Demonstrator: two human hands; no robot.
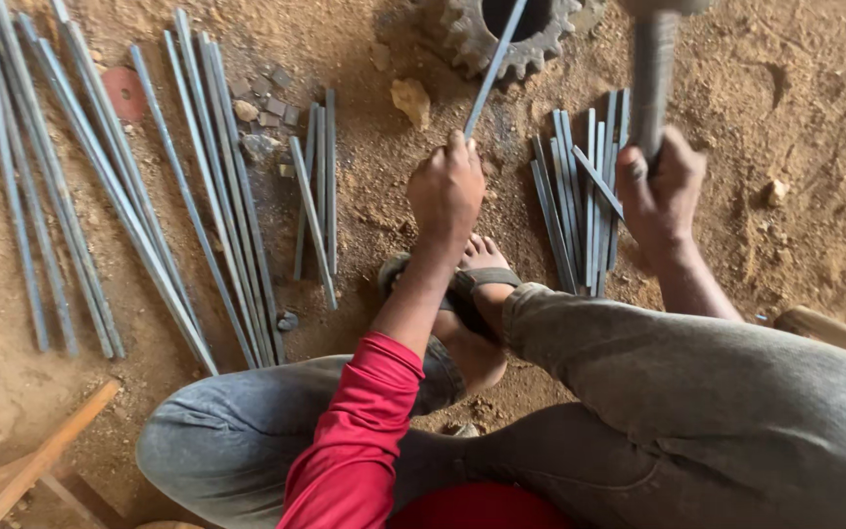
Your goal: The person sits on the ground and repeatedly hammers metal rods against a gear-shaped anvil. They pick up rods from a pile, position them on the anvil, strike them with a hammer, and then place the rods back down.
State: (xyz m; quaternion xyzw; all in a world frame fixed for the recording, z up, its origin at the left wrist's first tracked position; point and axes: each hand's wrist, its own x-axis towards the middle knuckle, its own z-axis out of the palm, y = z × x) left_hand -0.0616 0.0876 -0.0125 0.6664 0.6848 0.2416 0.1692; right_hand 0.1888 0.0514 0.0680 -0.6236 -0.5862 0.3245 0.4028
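My left hand [446, 189] grips a thin grey metal rod [497, 61] that slants up into the hole of a large toothed gear [507, 37] lying on the dirt. My right hand [660, 190] is closed around the handle of a hammer [654, 78], raised and blurred, its head at the top edge. A bundle of short metal rods [580, 201] lies between the two hands. My sandalled foot [472, 294] rests just below the left hand.
Long metal rods [100, 186] lie fanned across the dirt at left, with shorter ones [315, 196] nearer the middle. A stone [410, 100] sits by the gear. Wooden sticks [36, 460] lie at bottom left, another piece of wood [834, 331] at right.
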